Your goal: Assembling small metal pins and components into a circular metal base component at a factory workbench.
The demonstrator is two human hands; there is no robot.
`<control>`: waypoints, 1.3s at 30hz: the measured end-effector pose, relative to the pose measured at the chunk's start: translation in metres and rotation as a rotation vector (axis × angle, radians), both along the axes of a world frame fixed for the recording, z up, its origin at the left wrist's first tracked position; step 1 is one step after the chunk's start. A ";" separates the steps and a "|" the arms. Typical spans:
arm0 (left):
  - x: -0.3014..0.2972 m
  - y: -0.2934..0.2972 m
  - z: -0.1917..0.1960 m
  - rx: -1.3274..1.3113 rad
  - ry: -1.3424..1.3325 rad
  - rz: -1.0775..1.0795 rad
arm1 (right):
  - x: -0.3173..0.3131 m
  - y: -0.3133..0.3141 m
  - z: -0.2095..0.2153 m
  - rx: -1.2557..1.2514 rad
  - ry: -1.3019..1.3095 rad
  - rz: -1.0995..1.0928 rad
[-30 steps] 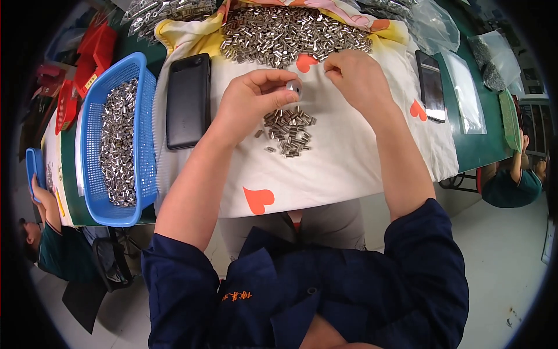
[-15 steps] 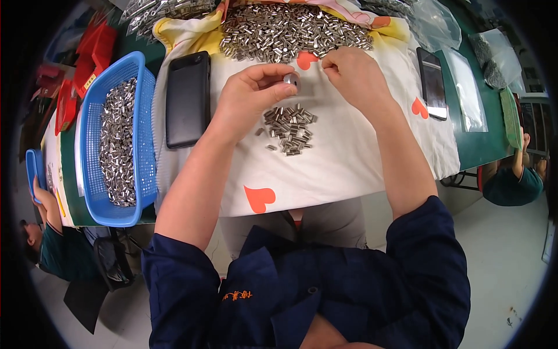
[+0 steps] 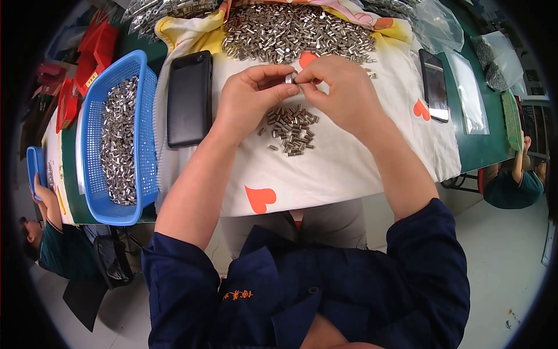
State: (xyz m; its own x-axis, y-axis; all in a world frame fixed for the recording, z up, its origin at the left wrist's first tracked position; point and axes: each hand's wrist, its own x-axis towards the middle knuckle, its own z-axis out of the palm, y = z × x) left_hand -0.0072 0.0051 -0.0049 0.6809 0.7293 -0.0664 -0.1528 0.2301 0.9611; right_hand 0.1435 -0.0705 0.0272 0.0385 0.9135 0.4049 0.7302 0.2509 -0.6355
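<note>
My left hand pinches a small round silver metal piece between thumb and fingertips, above the cloth. Against its right side, the closed fingertips of my right hand meet it. Whatever those fingers hold is too small and covered to make out. Just below both hands lies a small heap of short metal cylinders, with a couple of loose ones at its left edge. Beyond the hands spreads a much larger pile of similar cylinders. All rest on a white cloth printed with orange hearts.
To the left stands a blue basket with metal cylinders inside, beside a black rectangular case. A phone and clear plastic bags lie at right. Red bins sit far left. Other people work at both sides.
My right hand has moved left and down from the large pile's near edge to the round metal piece. The left hand stays nearly in place.
</note>
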 end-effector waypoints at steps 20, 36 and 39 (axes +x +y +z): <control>-0.003 -0.003 0.005 0.034 0.105 -0.095 | 0.017 0.001 0.006 -0.395 0.297 0.078; -0.002 0.000 0.002 -0.005 0.013 -0.071 | 0.042 0.001 0.000 -0.308 -0.273 -0.161; -0.002 0.001 0.001 -0.038 0.000 -0.042 | 0.026 -0.001 0.008 -0.284 0.077 -0.064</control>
State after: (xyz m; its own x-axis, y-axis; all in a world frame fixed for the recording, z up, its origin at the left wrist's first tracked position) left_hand -0.0089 0.0066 -0.0041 0.7106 0.6973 -0.0935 -0.1419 0.2722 0.9517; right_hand 0.1691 -0.0714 0.0351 0.1204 0.9846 0.1270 0.6859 0.0099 -0.7276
